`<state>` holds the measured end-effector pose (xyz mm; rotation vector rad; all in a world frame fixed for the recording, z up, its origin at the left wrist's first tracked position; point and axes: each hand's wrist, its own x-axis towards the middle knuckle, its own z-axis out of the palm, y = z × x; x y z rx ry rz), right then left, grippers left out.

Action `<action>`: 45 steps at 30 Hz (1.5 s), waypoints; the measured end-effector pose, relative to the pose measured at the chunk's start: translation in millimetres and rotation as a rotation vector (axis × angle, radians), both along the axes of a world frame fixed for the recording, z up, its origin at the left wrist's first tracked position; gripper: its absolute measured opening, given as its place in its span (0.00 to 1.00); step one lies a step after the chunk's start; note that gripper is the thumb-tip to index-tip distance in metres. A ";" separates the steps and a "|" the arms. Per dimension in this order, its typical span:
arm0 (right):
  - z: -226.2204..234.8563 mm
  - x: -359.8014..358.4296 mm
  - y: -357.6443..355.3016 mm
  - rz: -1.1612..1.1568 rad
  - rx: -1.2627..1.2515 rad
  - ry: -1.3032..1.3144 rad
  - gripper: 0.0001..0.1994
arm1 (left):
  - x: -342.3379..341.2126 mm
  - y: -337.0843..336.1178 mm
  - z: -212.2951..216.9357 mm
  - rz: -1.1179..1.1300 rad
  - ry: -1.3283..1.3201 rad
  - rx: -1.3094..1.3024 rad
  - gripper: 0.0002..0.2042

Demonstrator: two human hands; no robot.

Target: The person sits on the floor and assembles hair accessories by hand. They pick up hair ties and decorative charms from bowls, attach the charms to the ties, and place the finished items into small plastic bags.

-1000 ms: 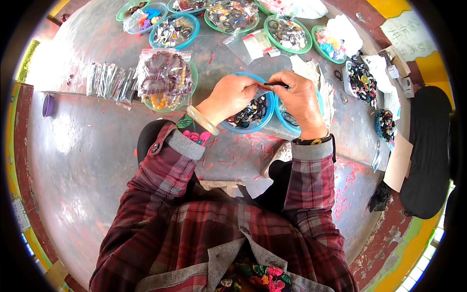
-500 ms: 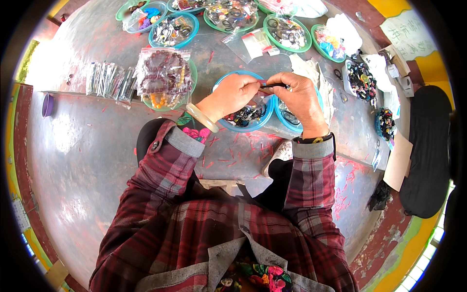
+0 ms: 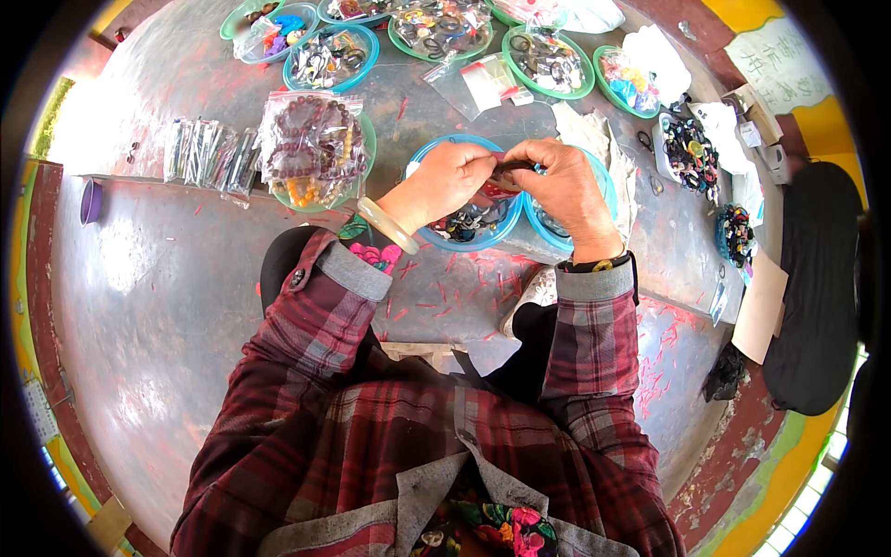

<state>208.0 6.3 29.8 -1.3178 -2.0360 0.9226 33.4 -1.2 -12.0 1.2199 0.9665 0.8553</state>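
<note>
- The left hand point(image 3: 450, 176) and the right hand point(image 3: 561, 186) meet over the middle of a grey, worn metal table point(image 3: 167, 297), fingertips pinched together on a small dark bead piece point(image 3: 513, 169) held between them
- Both grips are narrow pinches closed on that same piece; it is too small to tell whether it is one bead or a short strung length
- The piece hangs just above a round blue plastic dish of mixed dark and red beads point(image 3: 464, 223), which sits under the left hand; a second blue dish point(image 3: 603, 186) lies mostly hidden beneath the right hand
- A pale green bangle point(image 3: 387, 226) sits on the left wrist, a dark beaded band point(image 3: 599, 265) on the right
- Judged as beadwork in mid-course: no finished strand shows in the hands, and the dish below is well stocked, so most of the stringing looks undone
- Left of the hands, a clear bag of brown bead bracelets point(image 3: 311, 148) rests on a green dish, with a row of small clear packets point(image 3: 209, 153) beside it
- Further green and blue dishes of sorted beads point(image 3: 548, 60) line the far edge
- Short red thread clippings point(image 3: 445, 297) litter the table near the person's plaid sleeves
</note>
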 end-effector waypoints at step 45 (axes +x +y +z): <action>-16.6 -4.5 6.4 -0.080 -0.683 0.554 0.07 | -17.0 6.5 11.1 0.180 -0.588 -0.382 0.11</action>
